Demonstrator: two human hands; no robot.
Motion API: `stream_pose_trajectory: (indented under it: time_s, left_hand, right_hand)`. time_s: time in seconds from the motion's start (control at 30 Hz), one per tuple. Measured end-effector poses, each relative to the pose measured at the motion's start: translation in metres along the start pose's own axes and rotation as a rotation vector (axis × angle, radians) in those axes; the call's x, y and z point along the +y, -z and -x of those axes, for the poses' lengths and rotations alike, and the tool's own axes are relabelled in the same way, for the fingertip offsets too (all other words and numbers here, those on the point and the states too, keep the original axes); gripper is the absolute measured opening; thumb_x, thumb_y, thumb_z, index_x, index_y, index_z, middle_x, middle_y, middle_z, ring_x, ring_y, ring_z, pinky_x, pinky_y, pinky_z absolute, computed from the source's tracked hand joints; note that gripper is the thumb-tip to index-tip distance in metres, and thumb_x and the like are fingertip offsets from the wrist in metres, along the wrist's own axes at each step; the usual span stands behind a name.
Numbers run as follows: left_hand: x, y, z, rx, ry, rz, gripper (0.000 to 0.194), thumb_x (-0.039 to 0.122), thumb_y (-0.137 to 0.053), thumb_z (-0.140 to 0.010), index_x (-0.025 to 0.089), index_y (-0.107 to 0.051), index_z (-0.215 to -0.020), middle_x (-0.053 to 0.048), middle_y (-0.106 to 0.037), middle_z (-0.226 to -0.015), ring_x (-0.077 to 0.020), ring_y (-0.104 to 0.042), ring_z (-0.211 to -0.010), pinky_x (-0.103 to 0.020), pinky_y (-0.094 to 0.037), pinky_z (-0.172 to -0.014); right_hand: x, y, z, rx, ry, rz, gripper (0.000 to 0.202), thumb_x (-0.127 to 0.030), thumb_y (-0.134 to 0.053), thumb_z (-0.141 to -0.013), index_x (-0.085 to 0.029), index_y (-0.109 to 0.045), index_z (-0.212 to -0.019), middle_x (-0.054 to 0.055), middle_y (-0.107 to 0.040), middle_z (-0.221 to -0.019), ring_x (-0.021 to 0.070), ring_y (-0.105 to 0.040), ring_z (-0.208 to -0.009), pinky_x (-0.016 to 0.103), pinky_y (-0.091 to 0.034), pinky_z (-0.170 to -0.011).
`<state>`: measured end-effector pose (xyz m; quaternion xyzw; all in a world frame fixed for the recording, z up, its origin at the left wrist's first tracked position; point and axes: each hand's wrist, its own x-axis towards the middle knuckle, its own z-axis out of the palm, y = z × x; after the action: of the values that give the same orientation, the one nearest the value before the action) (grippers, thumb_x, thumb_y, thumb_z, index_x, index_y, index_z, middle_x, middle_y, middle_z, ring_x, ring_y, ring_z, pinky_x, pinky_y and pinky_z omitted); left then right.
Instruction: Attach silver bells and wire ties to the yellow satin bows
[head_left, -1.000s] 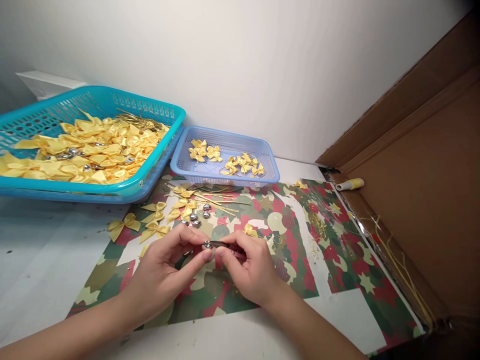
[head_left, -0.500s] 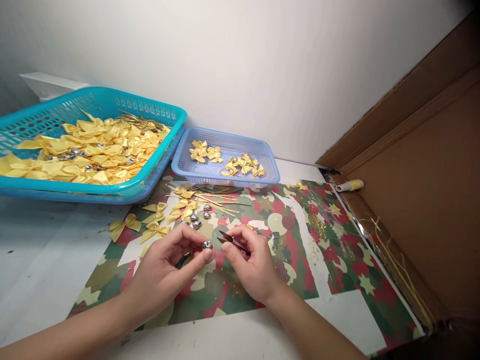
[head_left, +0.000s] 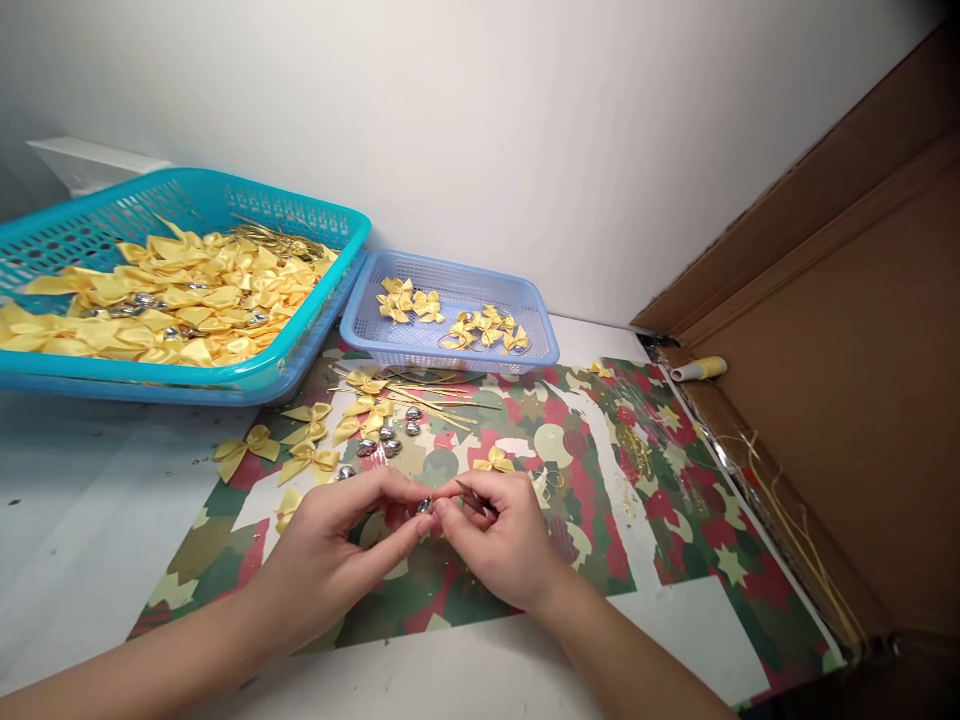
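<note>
My left hand (head_left: 341, 535) pinches a small silver bell (head_left: 424, 506) between thumb and fingers. Touching the bell's right side are the fingertips of my right hand (head_left: 499, 530), which also holds small dark pointed scissors (head_left: 476, 500), largely hidden in the palm. Behind my hands lie several loose silver bells (head_left: 388, 447), gold cords (head_left: 442, 402) and yellow ribbon bows (head_left: 309, 460). One more bow (head_left: 493, 460) rests just beyond my right hand.
A turquoise basket (head_left: 274, 365) heaped with yellow bows, bells and gold cords stands at the left. Beside it is a blue basket (head_left: 450, 358) with several bows. Patterned paper (head_left: 450, 600) covers the table. Cardboard (head_left: 840, 400) borders the right, near a yellow-white tube (head_left: 699, 369).
My hands have come together, and my right fingertips now meet the bell. The scissors' tips have turned and moved right, away from the bell. The view has shifted slightly.
</note>
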<state>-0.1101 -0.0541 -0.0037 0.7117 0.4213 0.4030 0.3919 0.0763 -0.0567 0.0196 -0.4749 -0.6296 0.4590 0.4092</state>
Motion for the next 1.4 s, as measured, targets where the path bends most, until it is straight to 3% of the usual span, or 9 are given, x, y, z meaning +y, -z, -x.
stream_pose_trajectory:
  time_s: [0.17, 0.33, 0.5, 0.63, 0.87, 1.07, 1.17, 1.33, 1.4]
  left_hand:
    - [0.005, 0.001, -0.003, -0.026, -0.102, -0.039, 0.012, 0.018, -0.065, -0.087, 0.024, -0.072, -0.094, 0.000, -0.077, -0.083, -0.0149, -0.071, -0.071, -0.021, -0.055, -0.063]
    - [0.006, 0.000, -0.004, -0.020, -0.164, -0.075, 0.015, 0.014, -0.064, -0.087, 0.024, -0.071, -0.096, 0.002, -0.076, -0.081, -0.0128, -0.071, -0.069, -0.018, -0.054, -0.063]
    - [0.004, -0.001, -0.003, -0.016, -0.204, -0.115, 0.017, 0.012, -0.062, -0.089, 0.024, -0.068, -0.098, 0.002, -0.075, -0.085, -0.0125, -0.071, -0.075, -0.018, -0.055, -0.068]
    - [0.001, -0.002, -0.002, -0.007, -0.192, -0.145, 0.016, 0.014, -0.061, -0.089, 0.024, -0.069, -0.100, 0.000, -0.075, -0.086, -0.0145, -0.072, -0.077, -0.019, -0.055, -0.067]
    - [0.006, 0.003, -0.005, 0.000, -0.051, -0.174, 0.010, 0.028, -0.059, -0.091, 0.023, -0.067, -0.092, 0.000, -0.071, -0.075, -0.0161, -0.066, -0.063, -0.024, -0.051, -0.056]
    - [-0.001, 0.023, -0.028, 0.016, -0.083, -0.661, 0.018, 0.035, -0.053, -0.088, 0.023, -0.060, -0.076, -0.003, -0.064, -0.071, -0.0250, -0.058, -0.069, -0.037, -0.042, -0.063]
    - [-0.009, 0.028, -0.035, -0.013, -0.097, -0.830, 0.023, 0.038, -0.050, -0.090, 0.023, -0.060, -0.075, -0.007, -0.066, -0.081, -0.0293, -0.057, -0.078, -0.040, -0.040, -0.068]
    - [-0.021, 0.026, -0.033, -0.049, -0.275, -0.849, 0.026, 0.040, -0.052, -0.093, 0.025, -0.067, -0.107, -0.009, -0.064, -0.134, -0.0356, -0.056, -0.114, -0.049, -0.039, -0.092]
    - [-0.023, 0.025, -0.032, -0.064, -0.291, -0.842, 0.027, 0.042, -0.054, -0.092, 0.025, -0.069, -0.108, -0.007, -0.066, -0.134, -0.0362, -0.057, -0.114, -0.050, -0.038, -0.093]
  right_hand:
    - [0.000, -0.003, 0.003, 0.015, -0.102, 0.004, 0.011, -0.020, -0.058, -0.076, -0.016, -0.063, -0.068, -0.009, -0.028, -0.049, 0.0074, -0.026, -0.047, 0.023, -0.024, -0.046]
    - [0.003, -0.009, 0.004, 0.018, -0.273, -0.149, 0.007, -0.022, -0.059, -0.074, -0.017, -0.058, -0.069, -0.010, -0.030, -0.048, 0.0064, -0.023, -0.046, 0.022, -0.019, -0.043]
    - [0.004, -0.015, 0.006, 0.060, -0.312, -0.186, 0.004, -0.020, -0.059, -0.072, -0.017, -0.057, -0.069, -0.010, -0.031, -0.049, 0.0069, -0.025, -0.049, 0.021, -0.019, -0.045]
    - [0.004, -0.017, 0.006, 0.090, -0.315, -0.205, 0.004, -0.019, -0.058, -0.072, -0.018, -0.057, -0.068, -0.010, -0.032, -0.050, 0.0066, -0.025, -0.049, 0.021, -0.020, -0.045]
    - [0.002, -0.011, 0.002, 0.126, -0.302, -0.182, 0.009, -0.023, -0.060, -0.074, -0.018, -0.057, -0.067, -0.008, -0.038, -0.050, 0.0073, -0.030, -0.046, 0.021, -0.025, -0.044]
    - [0.001, -0.005, -0.001, 0.169, -0.209, -0.159, 0.018, -0.030, -0.056, -0.078, -0.019, -0.053, -0.065, -0.006, -0.035, -0.054, 0.0087, -0.031, -0.050, 0.022, -0.026, -0.045]
    - [0.002, -0.003, -0.002, 0.168, -0.189, -0.147, 0.022, -0.032, -0.055, -0.081, -0.019, -0.049, -0.064, -0.006, -0.035, -0.055, 0.0089, -0.032, -0.051, 0.022, -0.026, -0.047]
    - [0.003, -0.003, -0.002, 0.146, -0.181, -0.139, 0.021, -0.030, -0.054, -0.083, -0.020, -0.048, -0.066, -0.006, -0.035, -0.058, 0.0095, -0.031, -0.054, 0.023, -0.025, -0.049]
    - [0.004, -0.003, -0.002, 0.154, -0.178, -0.129, 0.021, -0.030, -0.054, -0.084, -0.020, -0.047, -0.067, -0.006, -0.034, -0.059, 0.0098, -0.029, -0.055, 0.024, -0.025, -0.050]
